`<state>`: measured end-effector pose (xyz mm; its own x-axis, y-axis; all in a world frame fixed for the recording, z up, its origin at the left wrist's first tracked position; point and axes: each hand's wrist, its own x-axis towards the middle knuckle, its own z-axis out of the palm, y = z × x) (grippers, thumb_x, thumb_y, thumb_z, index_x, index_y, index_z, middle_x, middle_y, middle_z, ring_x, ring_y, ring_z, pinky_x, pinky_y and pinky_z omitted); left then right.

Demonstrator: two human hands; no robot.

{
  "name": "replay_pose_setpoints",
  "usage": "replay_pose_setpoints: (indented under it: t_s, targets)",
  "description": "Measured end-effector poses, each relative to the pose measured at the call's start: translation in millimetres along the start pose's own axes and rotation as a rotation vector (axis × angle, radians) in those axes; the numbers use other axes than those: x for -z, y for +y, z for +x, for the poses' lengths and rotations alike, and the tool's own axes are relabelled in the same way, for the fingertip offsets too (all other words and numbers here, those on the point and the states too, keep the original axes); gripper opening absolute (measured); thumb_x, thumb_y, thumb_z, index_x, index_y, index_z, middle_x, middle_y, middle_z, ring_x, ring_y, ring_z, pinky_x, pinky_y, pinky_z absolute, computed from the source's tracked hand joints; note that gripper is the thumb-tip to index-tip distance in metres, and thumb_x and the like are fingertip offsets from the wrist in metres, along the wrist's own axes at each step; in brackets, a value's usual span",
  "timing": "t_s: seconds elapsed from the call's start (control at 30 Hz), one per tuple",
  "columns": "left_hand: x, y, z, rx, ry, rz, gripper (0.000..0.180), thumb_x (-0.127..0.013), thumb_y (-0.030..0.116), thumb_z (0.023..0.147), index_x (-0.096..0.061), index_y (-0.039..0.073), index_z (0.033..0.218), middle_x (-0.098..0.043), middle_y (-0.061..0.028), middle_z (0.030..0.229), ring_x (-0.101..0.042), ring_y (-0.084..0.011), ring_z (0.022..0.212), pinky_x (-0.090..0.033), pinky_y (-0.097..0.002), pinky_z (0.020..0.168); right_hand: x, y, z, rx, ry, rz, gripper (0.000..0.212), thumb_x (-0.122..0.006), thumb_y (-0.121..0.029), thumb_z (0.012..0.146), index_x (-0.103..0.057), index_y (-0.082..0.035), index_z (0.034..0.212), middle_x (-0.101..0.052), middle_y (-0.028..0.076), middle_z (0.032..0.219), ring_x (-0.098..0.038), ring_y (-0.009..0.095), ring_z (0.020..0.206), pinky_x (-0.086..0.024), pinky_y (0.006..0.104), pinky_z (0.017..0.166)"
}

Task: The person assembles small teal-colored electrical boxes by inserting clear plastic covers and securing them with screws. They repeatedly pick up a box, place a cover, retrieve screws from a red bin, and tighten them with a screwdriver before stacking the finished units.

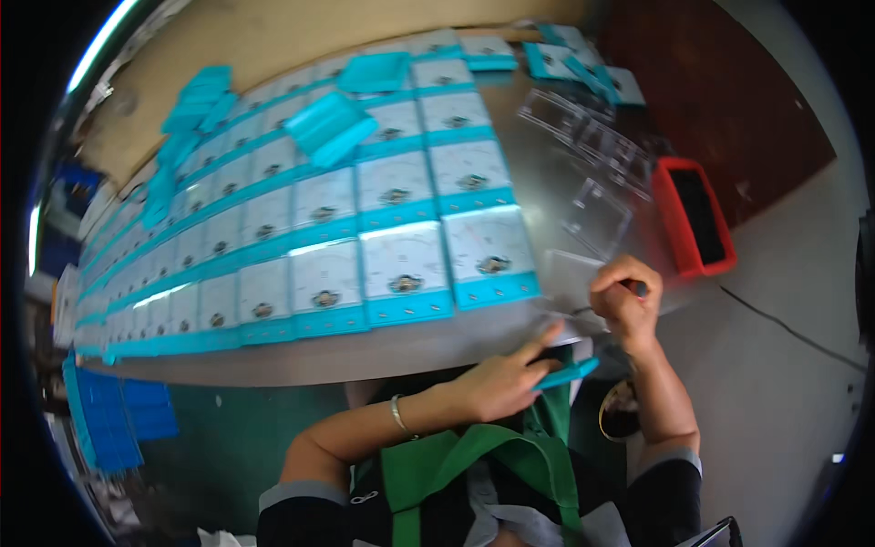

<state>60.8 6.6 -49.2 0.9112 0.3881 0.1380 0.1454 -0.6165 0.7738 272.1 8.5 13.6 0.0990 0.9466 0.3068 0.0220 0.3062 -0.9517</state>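
At the table's front edge, my right hand [629, 296] is closed in a fist around what looks like a screwdriver [638, 288]. Its dark handle end sticks out of the fist and a thin shaft points left. My left hand [506, 383] grips a teal plastic piece [574, 372], just below the table edge, with a finger stretched toward the shaft's tip. A clear plastic cover [574, 273] lies on the table beside my right hand. Left of it stand rows of panel meters [492, 246] with white dials and teal lower strips.
More clear covers [597, 214] lie beyond my right hand. A red bin [668, 219] with a dark inside stands at the table's right. Loose teal plastic parts [330, 128] rest on top of the meters. Blue crates [128, 406] are at the lower left, and a black cable [775, 321] runs at the right.
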Motion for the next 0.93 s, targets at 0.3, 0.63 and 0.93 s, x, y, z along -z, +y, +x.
replay_pose_setpoints:
  t_s: [0.3,0.63,0.93]
  targets:
    - [56,25,-32,0.3,0.377,-1.253,0.056,-0.07,0.015,0.083,-0.042,-0.001,0.129,-0.06,-0.0116,0.109,-0.06,-0.0171,0.091,-0.055,-0.0305,0.065,23,-27,-2,-0.122,-0.297,-0.95,0.04,-0.074,-0.018,0.071,-0.063,0.002,0.104,-0.058,0.017,0.106,-0.059,0.024,0.078,-0.047,0.0319,0.067]
    - [69,14,-24,0.292,0.527,-1.247,0.049,-0.069,0.014,0.083,-0.046,0.001,0.124,-0.061,-0.0115,0.109,-0.064,-0.0199,0.09,-0.058,-0.0335,0.06,54,-15,-19,-0.161,-0.046,-0.759,0.066,-0.08,-0.036,0.065,-0.061,-0.003,0.119,-0.055,0.013,0.125,-0.054,0.016,0.092,-0.041,0.0242,0.071]
    - [70,7,-26,0.268,0.434,-1.676,0.056,-0.042,0.045,0.097,-0.036,0.007,0.137,-0.056,-0.0149,0.124,-0.063,-0.0282,0.104,-0.059,-0.041,0.066,-25,-29,14,0.046,-0.408,-0.537,0.065,-0.083,-0.035,0.066,-0.063,-0.008,0.121,-0.048,0.015,0.133,-0.06,0.024,0.092,-0.05,0.0284,0.077]
